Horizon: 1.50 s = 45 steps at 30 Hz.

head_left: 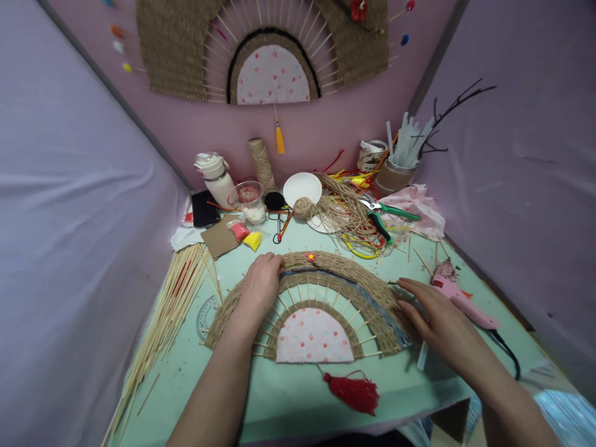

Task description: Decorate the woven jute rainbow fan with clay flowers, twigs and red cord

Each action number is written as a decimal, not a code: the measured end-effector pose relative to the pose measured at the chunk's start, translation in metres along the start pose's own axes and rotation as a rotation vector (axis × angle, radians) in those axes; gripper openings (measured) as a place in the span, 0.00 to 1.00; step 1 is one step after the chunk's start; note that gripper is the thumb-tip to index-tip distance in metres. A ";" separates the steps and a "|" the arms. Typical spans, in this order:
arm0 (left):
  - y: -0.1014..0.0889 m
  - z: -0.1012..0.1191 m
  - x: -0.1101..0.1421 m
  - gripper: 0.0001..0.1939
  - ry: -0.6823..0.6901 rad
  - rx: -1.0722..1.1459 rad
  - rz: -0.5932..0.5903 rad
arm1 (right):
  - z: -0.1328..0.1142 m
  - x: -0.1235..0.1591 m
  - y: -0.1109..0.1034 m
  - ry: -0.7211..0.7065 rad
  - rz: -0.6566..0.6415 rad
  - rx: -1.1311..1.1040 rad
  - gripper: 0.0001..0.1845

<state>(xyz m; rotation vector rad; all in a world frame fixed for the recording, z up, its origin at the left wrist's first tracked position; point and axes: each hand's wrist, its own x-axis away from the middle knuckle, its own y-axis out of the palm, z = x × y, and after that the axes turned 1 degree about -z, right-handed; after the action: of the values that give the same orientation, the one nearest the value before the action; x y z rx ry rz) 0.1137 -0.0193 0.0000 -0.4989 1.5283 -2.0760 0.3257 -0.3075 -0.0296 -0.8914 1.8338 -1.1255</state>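
Left hand [261, 282]: fingers bent over woven fan's [342, 268] arc; whether gripping, cannot tell. Right hand [431, 310]: thumb and fingers parted at fan's right side. Fan flat, mid-table [279, 397]. Red tassel [352, 392] toward near edge. Pink glue gun [465, 303] near right edge; thin sticks [162, 316] along left edge.

The pale green counter [270, 397] bears a woven fan [314, 335], its red tassel [354, 392], loose thin sticks [174, 285] and a pink glue gun [463, 301].
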 end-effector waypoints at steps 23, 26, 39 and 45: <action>0.022 0.011 -0.026 0.09 0.058 -0.098 -0.097 | 0.013 0.014 0.013 0.024 -0.003 -0.019 0.27; 0.022 0.009 -0.024 0.10 0.058 -0.064 -0.073 | 0.013 0.014 0.013 0.026 0.001 -0.025 0.26; 0.018 0.010 -0.019 0.09 0.037 -0.060 -0.051 | 0.009 0.014 0.013 0.060 -0.019 -0.050 0.26; 0.013 0.002 0.010 0.09 -0.027 -0.060 0.019 | 0.012 0.015 0.013 0.036 -0.002 -0.020 0.27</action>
<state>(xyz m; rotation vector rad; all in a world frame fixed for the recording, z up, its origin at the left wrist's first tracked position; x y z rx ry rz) 0.1094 -0.0303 -0.0120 -0.5310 1.5769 -2.0066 0.3278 -0.3197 -0.0494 -0.8901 1.8764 -1.1332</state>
